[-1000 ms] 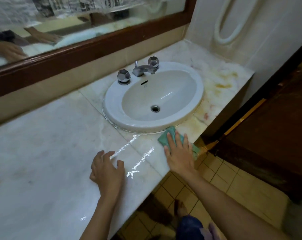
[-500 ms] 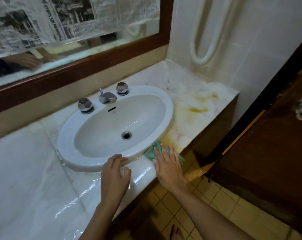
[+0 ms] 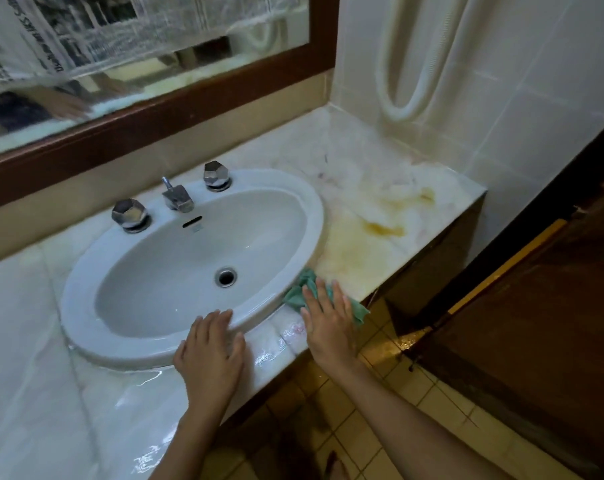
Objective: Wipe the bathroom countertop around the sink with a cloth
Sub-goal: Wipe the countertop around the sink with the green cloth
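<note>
A white oval sink (image 3: 85,289) is set in a pale marble countertop (image 3: 26,358). A green cloth (image 3: 298,292) lies on the counter's front edge at the sink's right rim. My right hand (image 3: 328,320) presses flat on the cloth, fingers spread, covering most of it. My left hand (image 3: 210,355) rests flat and empty on the sink's front rim and the wet counter beside it. Yellow-brown stains (image 3: 383,228) mark the marble right of the sink.
A chrome tap (image 3: 177,199) with two faceted knobs stands behind the basin. A wood-framed mirror (image 3: 155,57) runs along the back wall. A white hose loop (image 3: 408,64) hangs on the tiled right wall. A dark wooden door (image 3: 536,341) stands right, over yellow floor tiles (image 3: 380,427).
My right hand has slid the cloth rightward along the front edge past the sink. My left hand has moved from the open counter onto the sink's front rim. The view has shifted right.
</note>
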### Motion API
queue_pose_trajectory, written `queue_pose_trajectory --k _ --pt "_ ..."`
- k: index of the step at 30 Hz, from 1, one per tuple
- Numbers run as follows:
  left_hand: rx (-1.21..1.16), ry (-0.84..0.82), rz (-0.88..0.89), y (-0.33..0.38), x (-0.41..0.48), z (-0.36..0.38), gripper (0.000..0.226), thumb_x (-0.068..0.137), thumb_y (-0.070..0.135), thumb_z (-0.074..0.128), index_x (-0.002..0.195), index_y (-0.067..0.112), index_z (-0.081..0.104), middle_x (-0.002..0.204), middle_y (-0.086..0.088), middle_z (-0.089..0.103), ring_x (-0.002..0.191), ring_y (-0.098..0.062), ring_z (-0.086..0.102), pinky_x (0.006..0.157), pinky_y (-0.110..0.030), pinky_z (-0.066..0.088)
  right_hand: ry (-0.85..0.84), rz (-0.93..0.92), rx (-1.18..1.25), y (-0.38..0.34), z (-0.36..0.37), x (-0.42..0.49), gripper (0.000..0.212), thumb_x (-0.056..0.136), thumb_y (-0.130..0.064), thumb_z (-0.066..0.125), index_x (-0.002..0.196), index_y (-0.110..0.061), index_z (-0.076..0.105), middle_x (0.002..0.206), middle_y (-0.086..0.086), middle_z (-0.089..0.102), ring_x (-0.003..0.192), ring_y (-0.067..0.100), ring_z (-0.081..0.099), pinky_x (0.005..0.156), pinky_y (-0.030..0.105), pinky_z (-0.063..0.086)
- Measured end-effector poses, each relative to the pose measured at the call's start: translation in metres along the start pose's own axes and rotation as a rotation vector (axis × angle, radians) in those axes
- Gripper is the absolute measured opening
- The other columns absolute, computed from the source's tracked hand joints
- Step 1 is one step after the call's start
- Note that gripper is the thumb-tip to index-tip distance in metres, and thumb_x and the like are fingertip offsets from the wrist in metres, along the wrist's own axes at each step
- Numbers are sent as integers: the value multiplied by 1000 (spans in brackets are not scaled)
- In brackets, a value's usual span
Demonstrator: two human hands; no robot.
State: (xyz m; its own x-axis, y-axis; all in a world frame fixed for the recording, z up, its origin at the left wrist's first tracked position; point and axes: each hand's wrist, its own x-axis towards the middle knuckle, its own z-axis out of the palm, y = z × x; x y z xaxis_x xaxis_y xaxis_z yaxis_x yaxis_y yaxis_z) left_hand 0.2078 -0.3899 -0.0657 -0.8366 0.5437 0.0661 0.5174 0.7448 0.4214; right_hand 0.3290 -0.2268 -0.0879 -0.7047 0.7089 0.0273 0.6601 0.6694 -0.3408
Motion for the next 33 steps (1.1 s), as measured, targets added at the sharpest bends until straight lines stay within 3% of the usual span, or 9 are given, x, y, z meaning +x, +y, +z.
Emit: queue_pose_trajectory --k 6,8,10,12,17,23,25,28,33 --pt "-88 40 -231 30 10 -1 46 68 40 46 108 27 64 115 -1 63 125 -25 47 98 -44 29 -60 18 326 20 -25 4 42 102 -36 33 140 -26 48 154 2 35 146 21 17 115 38 18" --pt "-92 -5 -183 39 15 4 48 67 42 45 109 29 64 122 0 62 124 -23 48 97 -44 29 -61 124 545 24 -39 11 35 103 -29 38 133 -24 55 146 6 44 137 25 35 109 37 31" --pt "-112 -48 -119 51 21 10 48 69 41 43 111 33 64 134 2 55 129 -19 44 100 -44 27 -32 238 839 29 -55 21 26 103 -24 40 108 -18 64 109 6 64 103 22 57 86 26 44" --pt "-154 -64 -78 69 27 14 46 71 40 44 111 36 66 140 5 51 131 -16 42 100 -43 26 -1 391 1102 38 -73 32 28 103 -24 40 89 -13 61 84 6 57 82 21 53 72 28 41" --pt "-272 -69 61 111 62 26 49 75 41 43 115 26 67 139 2 52 129 -22 47 99 -48 34 210 633 1489 99 -120 74 28 103 -25 40 111 -10 63 98 12 67 86 26 60 81 39 47" --pt "-294 -117 115 161 119 52 45 89 34 47 130 18 56 145 -2 46 133 -20 41 106 -39 36 404 606 915 203 -156 163 31 104 -28 33 94 -17 60 85 7 54 82 27 52 66 32 35" --pt "-230 -137 63 170 133 64 41 93 30 50 133 20 52 145 0 46 131 -20 44 102 -38 38 381 663 650 233 -147 194 40 104 -33 29 127 -13 56 113 17 60 106 35 55 80 37 41" --pt "-135 -193 -84 177 137 72 41 93 41 40 132 29 48 140 8 47 121 -17 51 89 -37 42 159 597 212 257 -123 233 49 104 -37 24 148 -20 32 152 16 33 139 36 27 111 46 22" --pt "-52 -197 -131 186 140 74 35 93 40 38 126 33 49 128 14 53 114 -12 51 81 -33 38 -46 436 -101 247 -104 297 56 101 -45 14 154 -27 7 163 6 4 148 32 3 118 45 5"
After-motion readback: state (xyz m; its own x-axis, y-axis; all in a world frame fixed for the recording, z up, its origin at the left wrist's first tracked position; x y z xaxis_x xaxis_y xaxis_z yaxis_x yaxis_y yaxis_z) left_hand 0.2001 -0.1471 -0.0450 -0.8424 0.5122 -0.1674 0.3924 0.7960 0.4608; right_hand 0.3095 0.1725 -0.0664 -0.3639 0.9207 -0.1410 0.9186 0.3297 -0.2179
